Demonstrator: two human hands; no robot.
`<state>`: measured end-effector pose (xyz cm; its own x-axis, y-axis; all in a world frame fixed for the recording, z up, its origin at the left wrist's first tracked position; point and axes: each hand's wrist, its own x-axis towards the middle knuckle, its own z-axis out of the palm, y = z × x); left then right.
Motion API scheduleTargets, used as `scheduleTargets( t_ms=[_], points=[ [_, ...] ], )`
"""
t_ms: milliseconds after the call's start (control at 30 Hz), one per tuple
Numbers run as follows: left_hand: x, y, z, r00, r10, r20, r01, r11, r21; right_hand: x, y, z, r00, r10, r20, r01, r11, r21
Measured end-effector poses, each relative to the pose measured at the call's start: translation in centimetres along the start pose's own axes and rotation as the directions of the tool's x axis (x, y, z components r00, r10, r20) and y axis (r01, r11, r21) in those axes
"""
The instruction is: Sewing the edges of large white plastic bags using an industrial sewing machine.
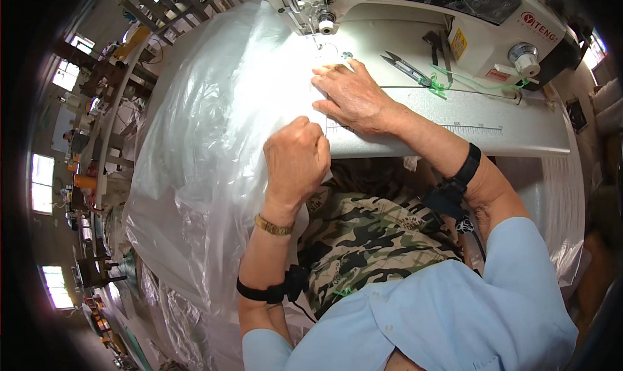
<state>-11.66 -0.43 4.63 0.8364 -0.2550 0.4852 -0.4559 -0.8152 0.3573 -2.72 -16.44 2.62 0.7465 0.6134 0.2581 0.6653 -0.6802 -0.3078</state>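
A large sheet of clear plastic (188, 144) drapes over the left side of the sewing table and hangs down toward my lap. My left hand (297, 153) is closed in a fist at the sheet's right edge, gripping the plastic near the table's front. My right hand (354, 98) lies palm down beside it, fingers stretched toward the needle area and thumb apart, resting on the brightly lit work. Just beyond those fingers stands the sewing machine head (324, 22). Glare hides the material right under the needle.
Thread snips (407, 69) lie to the right of my right hand, with green thread (440, 88) around their handle end. A dark-headed tool (436, 46) lies behind them. The machine's handwheel (524, 58) is at the right. A grey slatted frame (172, 4) stands at the far left.
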Motion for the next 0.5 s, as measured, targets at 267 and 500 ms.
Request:
scheduleTargets(
  t_ms=[267,500],
  points=[
    [0.8,0.7,0.0,0.998,-0.058,-0.008,0.057,0.997,-0.056,0.7,0.9,0.3,0.985,-0.025,-0.169,0.048,0.990,0.133],
    [-10.3,8.5,-1.1,0.913,0.069,0.402,0.192,0.797,-0.573,-0.5,0.4,0.6,0.960,0.068,-0.272,0.040,0.926,0.374]
  ],
)
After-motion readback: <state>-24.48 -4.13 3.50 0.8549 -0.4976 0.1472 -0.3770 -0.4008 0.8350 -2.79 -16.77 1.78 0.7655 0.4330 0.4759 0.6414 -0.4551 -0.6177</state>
